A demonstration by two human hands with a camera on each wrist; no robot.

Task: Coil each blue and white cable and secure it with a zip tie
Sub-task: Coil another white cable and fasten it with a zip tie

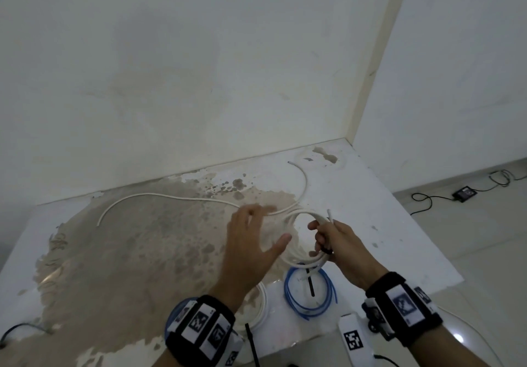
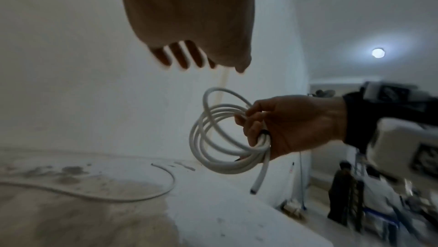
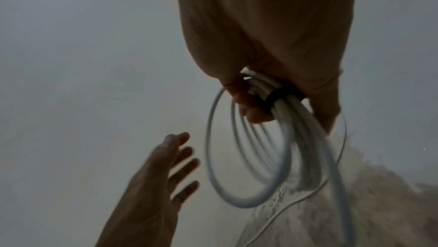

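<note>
My right hand point(image 1: 328, 238) grips a white cable coil point(image 1: 293, 255) with a black zip tie point(image 3: 280, 94) wrapped round its bundled strands; the coil point(image 2: 213, 138) hangs in the air above the table. My left hand point(image 1: 256, 232) hovers just left of the coil with fingers spread, touching nothing. A blue cable coil point(image 1: 309, 292) lies on the table near me, with a black zip tie point(image 1: 310, 282) across it. Another white coil point(image 1: 261, 306) lies partly under my left wrist. A loose white cable point(image 1: 171, 198) stretches uncoiled across the far side of the table.
The white table point(image 1: 385, 224) has a large brown stain and sits in a wall corner. A black zip tie point(image 1: 252, 344) lies at the near edge. A black device with cords point(image 1: 464, 192) is on the floor at right.
</note>
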